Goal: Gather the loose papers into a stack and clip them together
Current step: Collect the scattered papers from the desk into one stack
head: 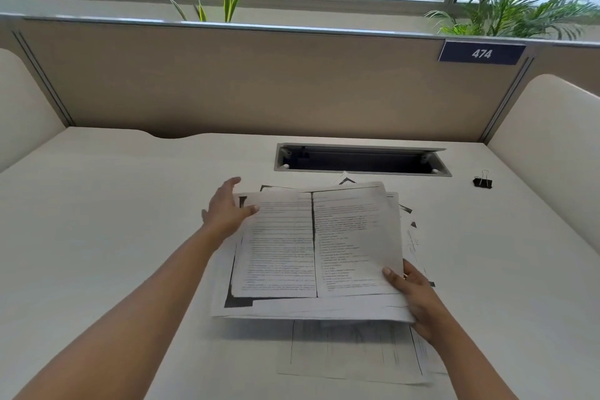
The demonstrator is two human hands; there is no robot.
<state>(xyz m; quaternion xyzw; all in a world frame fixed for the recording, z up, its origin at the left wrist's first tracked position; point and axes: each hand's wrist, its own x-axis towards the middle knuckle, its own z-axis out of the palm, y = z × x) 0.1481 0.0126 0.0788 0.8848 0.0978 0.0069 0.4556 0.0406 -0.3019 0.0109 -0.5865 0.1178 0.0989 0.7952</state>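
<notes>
**Papers in both grips, clip still off to the side**

We hold the bundle of papers [308,247] between our two hands above the table [97,204]. Its near edge is raised and casts a shadow on the surface below.

The right grip [418,299] pinches the near right corner of the bundle, with the thumb on top of the printed sheet and the fingers tucked underneath. The left grip [227,208] is at the far left corner. Its fingers are stretched out and spread, and the thumb lies across the edge of the top sheet. We cannot tell whether any finger reaches under the sheets. The sheets are uneven, with corners sticking out beyond the right grip and on the far side.

One loose sheet [354,351] lies flat on the table, just below the bundle and under the right wrist.

The black binder clip [482,182] sits on the table well beyond the right grip and out to its right, apart from the papers. A cable slot [360,161] opens in the table just past the far edge of the bundle.
</notes>
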